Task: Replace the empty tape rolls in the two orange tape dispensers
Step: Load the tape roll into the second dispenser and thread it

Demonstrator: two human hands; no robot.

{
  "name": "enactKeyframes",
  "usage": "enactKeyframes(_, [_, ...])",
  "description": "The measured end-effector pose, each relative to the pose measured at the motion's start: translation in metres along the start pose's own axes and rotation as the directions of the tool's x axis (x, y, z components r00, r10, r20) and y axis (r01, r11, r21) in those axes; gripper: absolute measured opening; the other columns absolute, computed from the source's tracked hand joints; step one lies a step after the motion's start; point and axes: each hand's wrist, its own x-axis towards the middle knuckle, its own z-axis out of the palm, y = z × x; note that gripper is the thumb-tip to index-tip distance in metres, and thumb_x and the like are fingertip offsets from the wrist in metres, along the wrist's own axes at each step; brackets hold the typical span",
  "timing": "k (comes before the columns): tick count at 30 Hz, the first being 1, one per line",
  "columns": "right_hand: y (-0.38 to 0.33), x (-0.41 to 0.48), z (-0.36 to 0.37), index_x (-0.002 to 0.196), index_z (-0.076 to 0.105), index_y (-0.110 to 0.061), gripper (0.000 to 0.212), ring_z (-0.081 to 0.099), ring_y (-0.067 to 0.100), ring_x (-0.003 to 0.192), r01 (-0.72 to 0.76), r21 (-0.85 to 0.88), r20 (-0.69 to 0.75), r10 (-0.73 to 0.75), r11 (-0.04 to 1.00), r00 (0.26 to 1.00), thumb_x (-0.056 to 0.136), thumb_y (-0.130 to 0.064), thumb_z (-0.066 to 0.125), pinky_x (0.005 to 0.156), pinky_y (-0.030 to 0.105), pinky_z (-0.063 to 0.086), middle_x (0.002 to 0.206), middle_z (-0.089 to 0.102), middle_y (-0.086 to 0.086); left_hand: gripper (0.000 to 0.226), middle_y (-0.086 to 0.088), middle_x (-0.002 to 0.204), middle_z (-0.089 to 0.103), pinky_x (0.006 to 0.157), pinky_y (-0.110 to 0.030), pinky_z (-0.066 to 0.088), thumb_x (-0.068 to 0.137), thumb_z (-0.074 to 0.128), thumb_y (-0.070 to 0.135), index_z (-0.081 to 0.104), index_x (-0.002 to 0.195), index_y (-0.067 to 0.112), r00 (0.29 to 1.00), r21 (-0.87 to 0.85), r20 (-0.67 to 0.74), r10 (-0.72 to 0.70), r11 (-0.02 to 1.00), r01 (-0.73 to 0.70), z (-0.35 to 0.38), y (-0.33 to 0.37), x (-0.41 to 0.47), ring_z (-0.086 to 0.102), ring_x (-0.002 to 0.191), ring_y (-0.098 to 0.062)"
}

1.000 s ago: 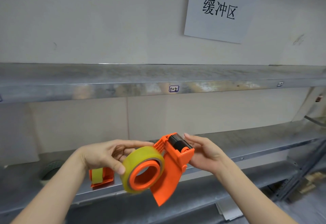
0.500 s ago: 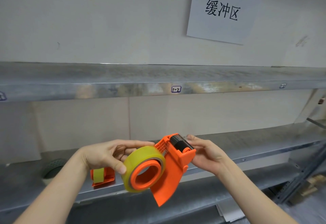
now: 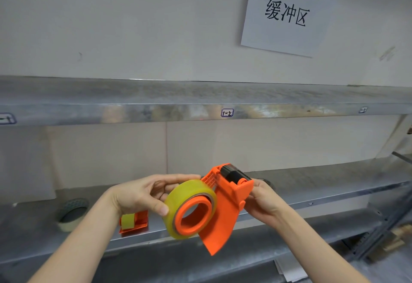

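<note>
The orange tape dispenser (image 3: 225,204) is up in the air in front of the shelves, held between your two hands, with a full yellowish tape roll (image 3: 189,209) seated on its orange hub and its black roller pointing up and away from you. Your left hand (image 3: 142,193) curls around the roll: thumb pressed on the near rim, fingers laid over the top toward the dispenser's ribbed edge, so that grip is closed on the roll. Your right hand (image 3: 263,202) is clamped on the dispenser's body from the right side (its fingertips are hidden behind the plastic). Below your left wrist, the second orange dispenser (image 3: 133,221) sits on the metal shelf (image 3: 334,184), carrying a narrow band of yellow tape. Further left on the same shelf lies a loose roll (image 3: 71,214), seen end-on. Above, a paper sign (image 3: 287,12) is stuck to the wall.
</note>
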Motion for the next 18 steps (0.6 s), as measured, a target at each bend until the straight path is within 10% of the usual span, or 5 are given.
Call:
enactKeyframes(9, [0.012, 0.019, 0.001, 0.072, 0.071, -0.003, 0.007, 0.055, 0.013, 0.057, 0.071, -0.152, -0.042, -0.078, 0.986, 0.996, 0.076, -0.003, 0.064, 0.06, 0.022, 0.045, 0.059, 0.064, 0.003, 0.082, -0.018, 0.15, 0.042, 0.107, -0.035, 0.044, 0.077, 0.079, 0.008, 0.039, 0.147, 0.017, 0.994, -0.064, -0.092, 0.057, 0.996, -0.063, 0.0, -0.014, -0.003, 0.047, 0.132, -0.028])
enactKeyframes(18, [0.017, 0.028, -0.005, 0.087, 0.074, -0.015, 0.023, 0.056, 0.007, 0.079, 0.028, -0.618, 0.053, 0.006, 0.786, 0.999, 0.067, -0.027, 0.072, 0.085, 0.03, 0.049, 0.08, 0.07, -0.005, 0.082, -0.013, 0.148, 0.046, 0.103, -0.029, 0.044, 0.076, 0.082, 0.015, 0.04, 0.147, 0.013, 0.971, -0.109, -0.223, 0.089, 0.987, -0.116, -0.003, -0.028, -0.017, 0.047, 0.134, -0.022])
